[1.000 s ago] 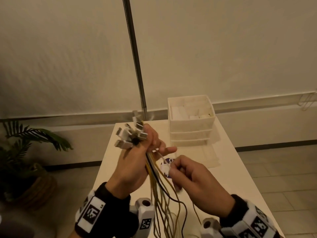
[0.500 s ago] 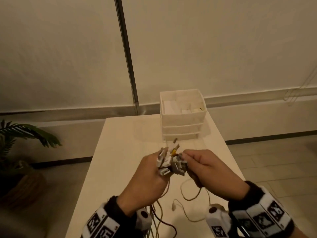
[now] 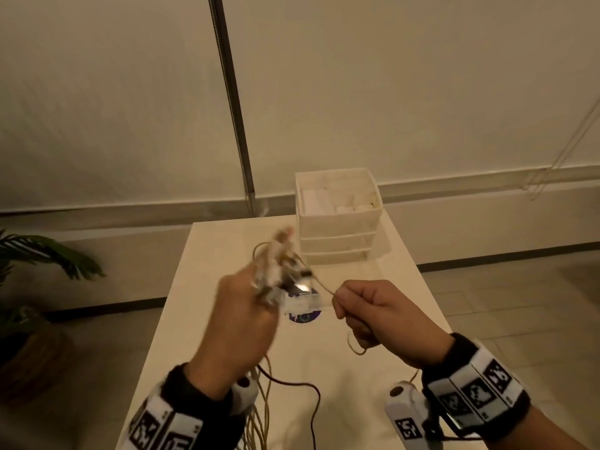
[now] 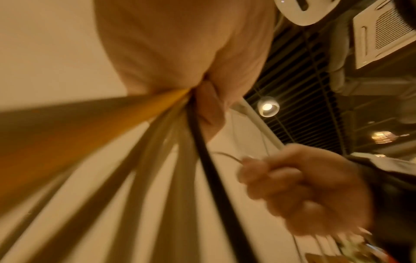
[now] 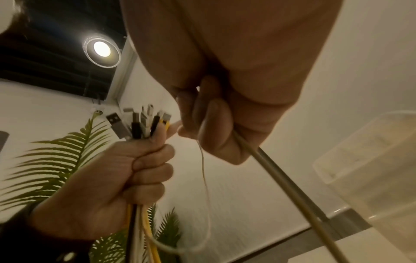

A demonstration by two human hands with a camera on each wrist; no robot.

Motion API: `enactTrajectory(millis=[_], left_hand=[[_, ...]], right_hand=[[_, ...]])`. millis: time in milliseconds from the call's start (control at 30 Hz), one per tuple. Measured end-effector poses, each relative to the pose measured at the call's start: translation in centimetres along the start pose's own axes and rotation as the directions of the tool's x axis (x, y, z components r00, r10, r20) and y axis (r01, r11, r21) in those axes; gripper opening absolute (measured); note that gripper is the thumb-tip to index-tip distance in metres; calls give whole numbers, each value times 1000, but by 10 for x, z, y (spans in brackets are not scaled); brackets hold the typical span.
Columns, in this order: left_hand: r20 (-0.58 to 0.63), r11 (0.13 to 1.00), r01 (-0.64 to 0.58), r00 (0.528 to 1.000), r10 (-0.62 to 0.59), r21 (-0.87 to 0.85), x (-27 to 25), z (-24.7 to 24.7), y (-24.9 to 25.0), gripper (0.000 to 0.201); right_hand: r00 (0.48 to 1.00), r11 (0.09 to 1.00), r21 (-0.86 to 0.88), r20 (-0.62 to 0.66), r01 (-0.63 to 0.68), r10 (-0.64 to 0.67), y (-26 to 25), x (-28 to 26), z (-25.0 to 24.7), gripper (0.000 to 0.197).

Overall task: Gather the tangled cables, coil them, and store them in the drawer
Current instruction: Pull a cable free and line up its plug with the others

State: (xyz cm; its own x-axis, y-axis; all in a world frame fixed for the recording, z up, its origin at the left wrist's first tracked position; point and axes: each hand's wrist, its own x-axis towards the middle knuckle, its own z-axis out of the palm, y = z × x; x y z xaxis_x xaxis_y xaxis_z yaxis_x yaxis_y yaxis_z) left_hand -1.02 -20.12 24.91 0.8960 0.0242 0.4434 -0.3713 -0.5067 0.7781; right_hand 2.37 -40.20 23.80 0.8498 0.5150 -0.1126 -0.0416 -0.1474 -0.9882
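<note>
Both hands bare, no gloves. Left wrist, bottom left of head view: dark cuff (image 3: pixel 194 389) with a white band (image 3: pixel 162 427) of square black-and-white coded markers over it. White rounded camera pod (image 3: pixel 245 393) with a dark round lens on the inner side. Right wrist, bottom right: same dark cuff (image 3: pixel 454 352), white marker band (image 3: pixel 477 391) showing three coded squares, white pod (image 3: pixel 406 410) with a lens and its own small marker. Thin black cord (image 3: pixel 454 437) runs under the right band.

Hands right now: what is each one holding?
Left hand: closed, gripping the cable bundle below its plugs.
Right hand: closed, pinching a single thin cable.
</note>
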Motion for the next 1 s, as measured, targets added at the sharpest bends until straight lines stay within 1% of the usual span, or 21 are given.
enactTrajectory(millis=[33,67,133,167,233,300,367,433,500,533,600,633,667,700,800,833,867,900,933,967,1000], left_hand=[[97,998,-53,994,50,21,-4,8,3,54],[181,994,-90,980,79,55,-5,15,5,56],[225,987,-107,971,78,120,-3,23,6,41],[202,985,-108,976,79,135,-1,23,6,38],[88,991,-66,995,55,120,0,14,2,40],[-99,993,111,989,-108,32,6,-5,-13,33],[-208,963,268,943,-259,20,14,-23,-30,26],[-232,946,276,944,-234,169,14,-28,-30,27],[-241,961,203,958,-156,188,8,-21,-10,24],[-183,981,127,978,-100,144,3,-15,2,29],[38,997,-11,999,8,70,-4,-1,15,47],[162,994,-70,985,55,85,-4,6,18,53],[238,987,-107,968,76,122,-3,12,17,51],[258,982,-112,964,69,154,-1,18,15,44],[180,979,-68,983,34,190,4,17,13,41],[120,977,-42,993,17,209,5,12,13,37],[18,972,10,1000,-14,235,8,5,8,34],[-121,959,95,991,-64,265,13,-5,-1,30],[-254,946,208,956,-144,250,18,-16,-12,31],[-341,931,296,916,-213,213,23,-28,-21,38],[-366,921,334,897,-246,199,26,-38,-28,42]], right_hand=[[1000,1000,7,17,4,-5,-3,2,1,36],[999,1000,27,38,0,-1,-5,4,2,36],[996,994,109,83,-23,14,-8,5,3,35],[995,989,146,101,-25,11,-9,5,2,34],[994,990,138,107,-12,-3,-9,2,-4,33],[995,995,100,96,-2,-8,-4,-4,-11,30],[995,995,96,101,-13,3,4,-9,-16,28],[994,996,84,108,-33,24,12,-10,-15,28],[996,997,62,74,-48,43,15,-5,-10,31],[997,997,66,58,-49,45,15,-3,-7,32],[997,994,108,79,-32,23,9,2,-4,34],[995,991,135,100,-23,9,6,5,-3,33],[994,988,153,112,-19,1,3,6,-3,30],[993,988,156,119,-14,-5,0,7,-2,28],[990,986,169,138,16,-39,-1,8,-3,27],[989,985,173,140,20,-45,2,5,-5,28],[990,983,183,133,14,-39,7,2,-9,28],[992,981,194,121,2,-26,13,-2,-12,27],[995,979,202,104,-14,-7,19,-7,-16,28],[996,977,211,83,-31,14,26,-13,-19,31],[997,974,223,62,-48,35,32,-17,-20,33]])
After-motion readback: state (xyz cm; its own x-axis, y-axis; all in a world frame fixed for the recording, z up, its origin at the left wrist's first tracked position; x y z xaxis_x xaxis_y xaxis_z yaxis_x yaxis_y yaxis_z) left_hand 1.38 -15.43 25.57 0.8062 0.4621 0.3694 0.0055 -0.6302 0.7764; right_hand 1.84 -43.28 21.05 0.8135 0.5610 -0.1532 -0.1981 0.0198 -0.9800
